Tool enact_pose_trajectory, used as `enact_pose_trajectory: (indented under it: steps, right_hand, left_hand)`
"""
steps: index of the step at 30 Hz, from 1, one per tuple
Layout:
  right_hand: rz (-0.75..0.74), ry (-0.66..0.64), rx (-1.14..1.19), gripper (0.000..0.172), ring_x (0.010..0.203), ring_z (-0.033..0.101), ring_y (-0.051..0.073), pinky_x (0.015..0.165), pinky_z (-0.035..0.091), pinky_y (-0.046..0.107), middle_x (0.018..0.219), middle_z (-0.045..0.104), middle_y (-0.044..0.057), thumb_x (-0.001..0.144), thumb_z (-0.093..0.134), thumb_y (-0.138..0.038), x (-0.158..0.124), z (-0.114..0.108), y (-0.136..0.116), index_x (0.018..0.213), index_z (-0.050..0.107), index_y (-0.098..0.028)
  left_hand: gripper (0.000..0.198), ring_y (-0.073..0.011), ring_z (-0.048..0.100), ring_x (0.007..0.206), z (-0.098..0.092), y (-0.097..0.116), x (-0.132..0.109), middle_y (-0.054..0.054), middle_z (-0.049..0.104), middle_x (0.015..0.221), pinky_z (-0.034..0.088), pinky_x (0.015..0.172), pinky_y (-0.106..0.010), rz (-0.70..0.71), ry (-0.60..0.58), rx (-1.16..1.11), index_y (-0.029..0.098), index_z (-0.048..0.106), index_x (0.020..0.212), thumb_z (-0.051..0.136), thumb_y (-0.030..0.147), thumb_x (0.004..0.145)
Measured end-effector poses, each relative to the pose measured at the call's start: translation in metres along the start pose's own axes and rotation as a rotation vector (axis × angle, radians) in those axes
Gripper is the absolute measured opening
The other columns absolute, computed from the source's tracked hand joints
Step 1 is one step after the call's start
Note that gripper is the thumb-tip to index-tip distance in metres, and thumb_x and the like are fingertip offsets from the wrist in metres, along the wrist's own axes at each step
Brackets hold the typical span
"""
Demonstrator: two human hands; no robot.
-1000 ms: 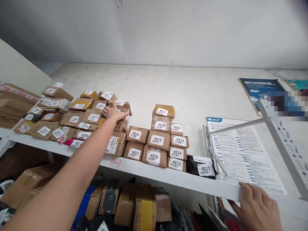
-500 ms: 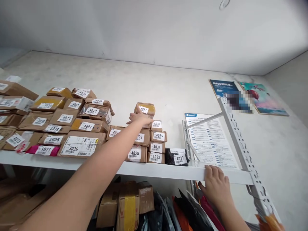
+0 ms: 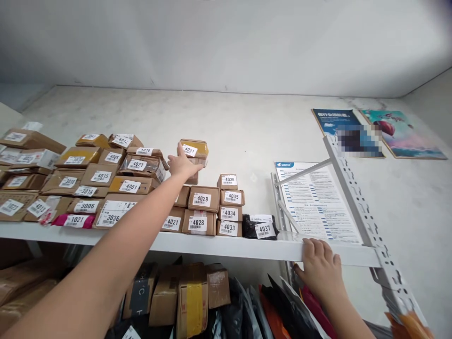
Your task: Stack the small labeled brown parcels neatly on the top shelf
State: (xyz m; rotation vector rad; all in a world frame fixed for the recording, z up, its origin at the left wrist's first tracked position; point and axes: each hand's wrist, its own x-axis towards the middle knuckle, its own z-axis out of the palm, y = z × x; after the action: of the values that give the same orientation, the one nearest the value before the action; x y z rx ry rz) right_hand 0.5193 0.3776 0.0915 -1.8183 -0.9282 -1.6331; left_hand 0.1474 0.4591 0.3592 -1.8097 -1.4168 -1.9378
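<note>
My left hand (image 3: 181,164) is up at the top of the stacks, with its fingers and thumb around a small cardboard box (image 3: 199,149) labelled 4031, which has yellow tape on it. Another brown box (image 3: 193,179) shows just under it, partly hidden by the hand. Below stand the boxes 4029 (image 3: 204,199) and 4028 (image 3: 199,222). To the right is a column topped by box 4036 (image 3: 228,181). My right hand (image 3: 321,263) grips the front edge of the white shelf (image 3: 226,247), fingers over the top and thumb below.
More labelled boxes (image 3: 102,175) are stacked at the left. A black parcel (image 3: 260,227) marked 4037 sits near the shelf's right end. A slotted upright (image 3: 356,197) with a diagonal brace stands at the right. Boxes (image 3: 192,301) and bagged parcels (image 3: 278,306) fill the lower shelf.
My left hand has moved left with box 4031, from above the 4029 stack to left of it; the front of 4029 now shows. My right hand keeps its grip on the shelf edge.
</note>
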Motion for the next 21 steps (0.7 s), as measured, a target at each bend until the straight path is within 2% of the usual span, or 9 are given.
enact_pose_trajectory:
  steps: [5, 8, 12, 16, 19, 21]
  right_hand:
    - [-0.008, -0.015, 0.029, 0.045, 0.123, 0.043, 0.04, 0.089, 0.042, 0.052, 0.124, 0.054, 0.024, 0.082, 0.054, -0.025, -0.001, 0.006, 0.004, 0.123, 0.047, -0.007]
    - [-0.003, -0.011, 0.036, 0.044, 0.123, 0.044, 0.04, 0.09, 0.042, 0.053, 0.124, 0.055, 0.024, 0.082, 0.054, -0.024, -0.001, 0.005, 0.003, 0.122, 0.047, -0.007]
    - [0.023, -0.011, 0.026, 0.045, 0.123, 0.045, 0.04, 0.091, 0.042, 0.053, 0.123, 0.056, 0.023, 0.081, 0.055, -0.022, 0.001, -0.004, -0.003, 0.123, 0.047, -0.006]
    - [0.063, -0.036, 0.022, 0.045, 0.121, 0.048, 0.039, 0.092, 0.043, 0.053, 0.122, 0.058, 0.022, 0.078, 0.059, -0.021, 0.003, -0.01, -0.007, 0.12, 0.048, -0.008]
    - [0.064, -0.03, 0.011, 0.046, 0.12, 0.048, 0.038, 0.092, 0.043, 0.052, 0.121, 0.059, 0.021, 0.077, 0.06, -0.021, 0.003, -0.012, -0.007, 0.119, 0.048, -0.008]
    - [0.065, -0.033, 0.006, 0.047, 0.12, 0.048, 0.039, 0.092, 0.043, 0.052, 0.121, 0.059, 0.021, 0.076, 0.061, -0.02, 0.004, -0.013, -0.007, 0.119, 0.048, -0.008]
  left_hand:
    - [0.121, -0.0419, 0.048, 0.129, -0.004, -0.033, 0.007, -0.027, 0.041, 0.136, 0.042, 0.105, -0.044, 0.031, 0.011, 0.105, 0.019, 0.004, 0.155, 0.074, 0.054, 0.064]
    - [0.123, -0.0428, 0.048, 0.129, -0.003, -0.041, 0.007, -0.028, 0.043, 0.135, 0.042, 0.105, -0.044, 0.057, -0.001, 0.111, 0.016, 0.0, 0.155, 0.072, 0.055, 0.064]
    - [0.121, -0.0444, 0.043, 0.133, -0.002, -0.036, 0.007, -0.03, 0.038, 0.141, 0.041, 0.105, -0.048, -0.009, -0.042, 0.15, 0.02, 0.001, 0.156, 0.072, 0.056, 0.064]
    - [0.127, -0.046, 0.03, 0.141, 0.006, -0.022, 0.009, -0.031, 0.029, 0.147, 0.029, 0.111, -0.059, -0.102, -0.001, 0.19, 0.024, 0.004, 0.156, 0.066, 0.077, 0.058]
    - [0.131, -0.0433, 0.027, 0.143, 0.014, -0.01, 0.016, -0.032, 0.026, 0.149, 0.028, 0.112, -0.055, -0.102, 0.043, 0.227, 0.019, 0.008, 0.155, 0.065, 0.08, 0.055]
    - [0.125, -0.0423, 0.031, 0.14, 0.019, -0.006, 0.021, -0.03, 0.032, 0.146, 0.028, 0.111, -0.053, -0.105, 0.076, 0.246, 0.022, 0.013, 0.154, 0.068, 0.077, 0.056]
